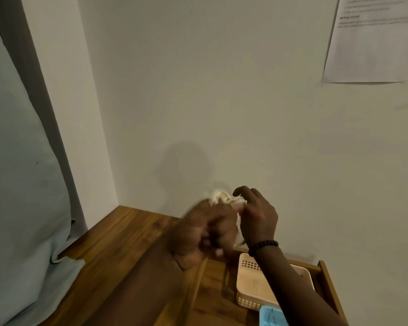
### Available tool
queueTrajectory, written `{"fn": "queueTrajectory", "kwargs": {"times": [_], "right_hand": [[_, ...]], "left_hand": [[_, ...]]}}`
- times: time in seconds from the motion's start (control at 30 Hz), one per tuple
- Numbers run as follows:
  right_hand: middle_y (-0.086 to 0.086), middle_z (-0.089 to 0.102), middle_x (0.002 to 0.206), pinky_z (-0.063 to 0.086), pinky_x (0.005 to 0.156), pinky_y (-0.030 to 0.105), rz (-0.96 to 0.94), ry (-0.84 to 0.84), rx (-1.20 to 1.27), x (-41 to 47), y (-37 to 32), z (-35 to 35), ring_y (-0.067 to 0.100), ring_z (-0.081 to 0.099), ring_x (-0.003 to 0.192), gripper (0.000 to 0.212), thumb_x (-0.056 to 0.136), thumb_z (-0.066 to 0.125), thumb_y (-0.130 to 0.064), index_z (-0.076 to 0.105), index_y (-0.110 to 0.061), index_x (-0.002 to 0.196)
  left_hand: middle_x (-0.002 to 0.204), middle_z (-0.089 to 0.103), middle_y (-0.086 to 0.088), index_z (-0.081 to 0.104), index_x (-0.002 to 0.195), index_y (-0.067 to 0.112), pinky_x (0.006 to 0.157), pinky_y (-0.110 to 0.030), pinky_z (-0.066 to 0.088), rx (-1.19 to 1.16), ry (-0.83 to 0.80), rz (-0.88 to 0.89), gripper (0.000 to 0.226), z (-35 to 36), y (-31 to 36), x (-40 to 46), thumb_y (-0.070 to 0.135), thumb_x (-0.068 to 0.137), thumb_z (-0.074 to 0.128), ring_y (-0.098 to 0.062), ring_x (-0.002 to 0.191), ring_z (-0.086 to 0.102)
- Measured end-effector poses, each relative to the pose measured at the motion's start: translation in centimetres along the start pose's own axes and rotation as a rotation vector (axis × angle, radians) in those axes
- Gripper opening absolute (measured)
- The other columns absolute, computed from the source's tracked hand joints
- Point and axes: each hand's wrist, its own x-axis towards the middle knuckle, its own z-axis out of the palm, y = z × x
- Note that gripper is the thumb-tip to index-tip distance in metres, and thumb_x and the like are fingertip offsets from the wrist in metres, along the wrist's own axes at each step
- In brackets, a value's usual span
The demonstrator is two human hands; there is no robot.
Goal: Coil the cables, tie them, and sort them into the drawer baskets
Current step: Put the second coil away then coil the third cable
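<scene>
Both hands meet above the wooden surface [118, 250], close to the far wall. The left hand [205, 231], smeared by motion, has its fingers curled around a bundle of white cable [219, 196]. The right hand [257, 215], a dark bead bracelet [263, 246] on its wrist, pinches the same cable at its right end. Below the right forearm sits an open wooden drawer [325, 281] holding a beige basket [250, 288], with the corner of a blue basket [270, 315] just nearer. A printed sheet [372, 43] hangs on the wall, upper right.
</scene>
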Motion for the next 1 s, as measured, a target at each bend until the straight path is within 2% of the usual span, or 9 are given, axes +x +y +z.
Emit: {"fn": "queueTrajectory", "kwargs": {"times": [0.07,0.13,0.27,0.4,0.53,0.67,0.8,0.87,1.0], "right_hand": [[-0.011,0.067,0.087,0.046,0.056,0.025,0.03,-0.035,0.108,-0.5,0.0,0.6,0.009,0.057,0.073,0.029,0.079,0.062,-0.052,0.069,-0.028,0.092],[-0.009,0.064,0.092,0.045,0.068,0.025,-0.022,-0.171,0.172,-1.0,0.3,1.0,0.008,0.054,0.085,0.03,0.08,0.066,-0.051,0.07,-0.024,0.092],[0.008,0.062,0.07,0.046,0.055,0.022,0.099,-0.78,0.745,-1.3,-0.1,-1.4,0.009,0.057,0.057,0.031,0.09,0.066,-0.031,0.068,0.0,0.088],[0.011,0.047,0.063,0.036,0.039,0.019,0.224,-1.115,1.33,-2.0,-0.9,-3.4,0.012,0.041,0.044,0.041,0.094,0.056,-0.04,0.059,-0.001,0.107],[0.001,0.046,0.061,0.03,0.036,0.018,0.519,-1.122,1.548,-1.8,1.1,-4.2,0.004,0.035,0.038,0.054,0.098,0.043,-0.048,0.057,-0.001,0.122],[0.005,0.059,0.064,0.044,0.036,0.022,0.826,-0.574,2.202,-0.6,2.1,-6.3,0.009,0.052,0.04,0.028,0.09,0.046,-0.008,0.054,0.0,0.115],[0.033,0.059,0.124,0.054,0.092,0.042,0.725,0.191,2.551,2.7,1.3,-9.3,0.038,0.066,0.108,0.047,0.092,0.038,-0.001,0.029,0.013,0.135],[0.035,0.049,0.135,0.046,0.104,0.045,0.832,0.239,2.268,4.5,1.2,-8.5,0.041,0.056,0.121,0.053,0.1,0.039,-0.011,0.017,-0.002,0.148],[0.022,0.042,0.146,0.052,0.09,0.032,0.87,-0.228,1.461,2.2,1.3,-2.9,0.032,0.053,0.128,0.066,0.101,0.043,-0.041,0.01,-0.017,0.153]], "left_hand": [[0.042,0.034,0.006,0.053,0.111,-0.021,0.042,-0.021,0.04,-0.028,0.154,0.182,0.049,-1.1,1.0,0.6,0.026,0.096,0.054,-0.005,0.035,0.036],[0.046,0.035,0.002,0.068,0.108,0.001,0.047,-0.023,0.041,0.286,0.44,0.273,0.034,-3.3,2.1,1.3,0.027,0.101,0.046,-0.008,0.041,0.036],[0.053,0.045,0.007,0.069,0.082,0.02,0.051,-0.025,0.035,0.902,0.922,0.306,0.028,-9.0,2.0,1.5,0.034,0.098,0.052,-0.009,0.05,0.041],[0.062,0.055,0.0,0.065,0.077,0.019,0.052,-0.025,0.037,0.914,1.208,0.258,0.03,-11.4,1.2,1.3,0.035,0.098,0.051,-0.014,0.057,0.049],[0.076,0.064,-0.005,0.068,0.082,0.012,0.059,-0.027,0.041,0.899,1.433,0.231,0.035,-12.3,1.3,0.9,0.038,0.098,0.05,-0.021,0.071,0.058],[0.073,0.066,-0.005,0.069,0.081,0.008,0.053,-0.026,0.037,1.274,1.37,0.078,0.041,-14.1,0.1,0.0,0.041,0.097,0.051,-0.022,0.069,0.062],[0.075,0.065,-0.003,0.066,0.079,0.011,0.058,-0.027,0.038,1.535,1.26,-0.232,0.039,-14.9,-2.8,-1.0,0.043,0.096,0.051,-0.022,0.073,0.063],[0.061,0.06,0.004,0.066,0.071,0.015,0.055,-0.026,0.037,1.256,1.014,-0.294,0.039,-13.8,-3.1,-1.0,0.043,0.095,0.055,-0.017,0.06,0.058],[0.048,0.038,0.002,0.064,0.077,0.007,0.051,-0.028,0.032,0.422,0.664,-0.103,0.031,-6.2,-3.7,0.7,0.03,0.097,0.056,-0.013,0.043,0.036]]}}
